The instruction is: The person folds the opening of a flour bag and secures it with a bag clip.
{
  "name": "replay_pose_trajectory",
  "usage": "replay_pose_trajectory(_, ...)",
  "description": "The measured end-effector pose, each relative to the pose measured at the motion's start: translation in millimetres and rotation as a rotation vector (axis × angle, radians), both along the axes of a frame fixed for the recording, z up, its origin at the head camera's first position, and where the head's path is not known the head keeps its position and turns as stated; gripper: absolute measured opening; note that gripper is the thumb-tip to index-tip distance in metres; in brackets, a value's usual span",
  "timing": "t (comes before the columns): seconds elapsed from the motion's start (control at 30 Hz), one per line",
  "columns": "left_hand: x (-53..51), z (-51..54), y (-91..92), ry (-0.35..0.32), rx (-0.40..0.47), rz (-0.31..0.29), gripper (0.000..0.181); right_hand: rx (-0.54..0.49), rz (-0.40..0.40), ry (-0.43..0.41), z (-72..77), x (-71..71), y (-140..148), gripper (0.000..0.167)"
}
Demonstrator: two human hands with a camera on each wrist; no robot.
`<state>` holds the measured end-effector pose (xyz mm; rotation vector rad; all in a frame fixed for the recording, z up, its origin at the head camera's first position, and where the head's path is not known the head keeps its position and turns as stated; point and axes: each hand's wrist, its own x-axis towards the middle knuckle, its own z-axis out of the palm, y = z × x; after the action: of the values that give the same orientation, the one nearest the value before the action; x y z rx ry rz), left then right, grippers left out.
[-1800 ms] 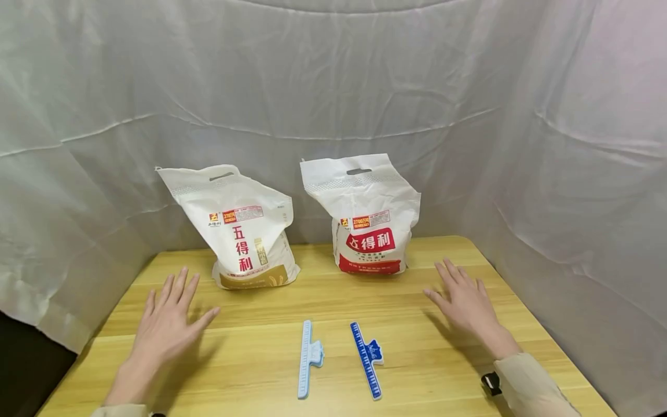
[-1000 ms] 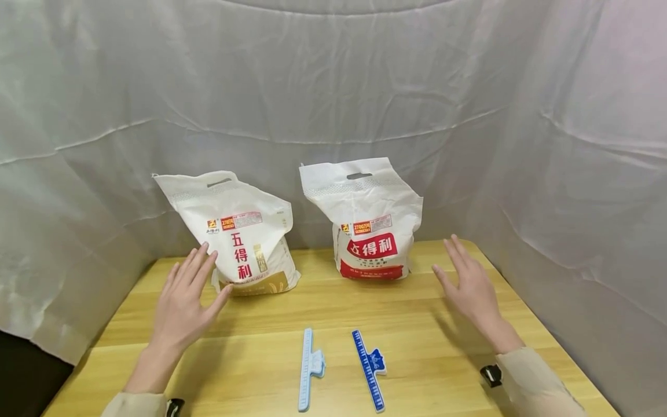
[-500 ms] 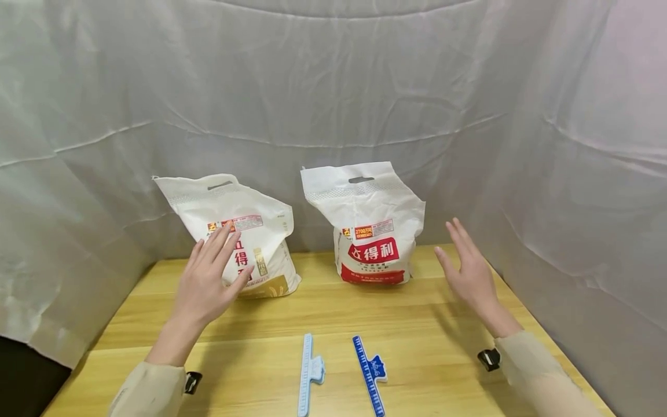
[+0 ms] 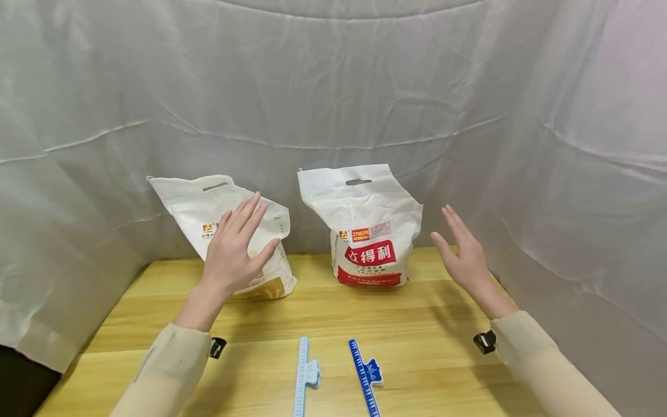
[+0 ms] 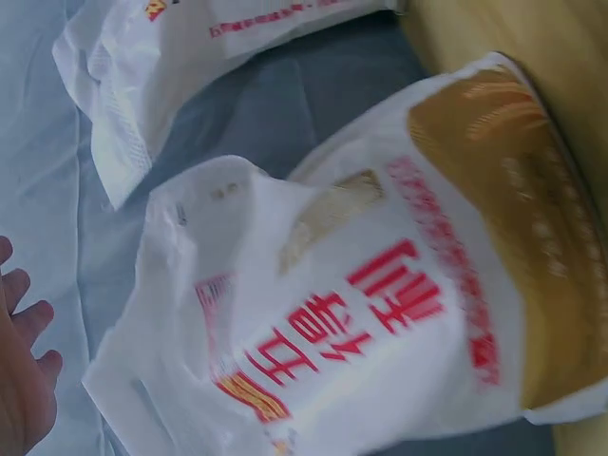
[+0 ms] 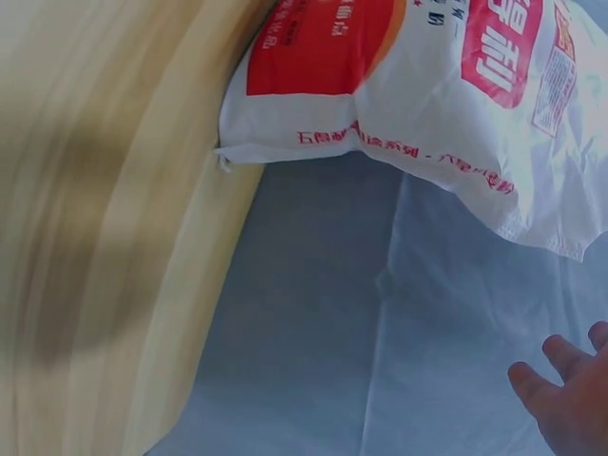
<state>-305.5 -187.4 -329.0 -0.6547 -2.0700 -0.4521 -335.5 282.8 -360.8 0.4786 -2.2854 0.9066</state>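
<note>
In the head view my left hand point(image 4: 234, 252), fingers extended, hovers in front of a white bag with gold print point(image 4: 190, 202), partly covering it. The left wrist view shows a gap between that hand point(image 5: 24, 366) and the bag point(image 5: 323, 285). A second white bag, with red print point(image 4: 371, 253), stands at the back middle. Right of it my right hand point(image 4: 466, 260) is raised above the table, fingers extended, holding nothing. In the right wrist view, this hand point(image 6: 575, 394) is apart from the red-print bag point(image 6: 427, 114).
A light blue clip point(image 4: 302, 376) and a dark blue clip point(image 4: 365, 376) lie on the wooden table point(image 4: 417, 347) near its front. Grey cloth point(image 4: 333, 75) hangs behind the table and along both sides.
My left hand has moved right and farther over the table, from beside the gold-print bag to in front of it. My right hand has risen a little. Bags and clips keep their places.
</note>
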Motion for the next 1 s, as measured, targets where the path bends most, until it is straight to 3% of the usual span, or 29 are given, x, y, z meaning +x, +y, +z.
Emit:
replay_pose_trajectory(0.5,-45.6,38.7,57.9,-0.041,-0.054,-0.079,0.07,-0.017,0.001,0.06,16.8,-21.9,5,0.058)
replay_pose_trajectory(0.77,-64.2,56.3,84.6,-0.068,-0.086,-0.093,0.07,-0.008,0.012,0.042,26.5,-33.8,-3,0.057)
replay_pose_trajectory(1.0,-80.5,73.2,109.5,-0.134,-0.125,-0.088,0.071,0.005,0.022,0.009,31.7,-48.0,-9,0.056)
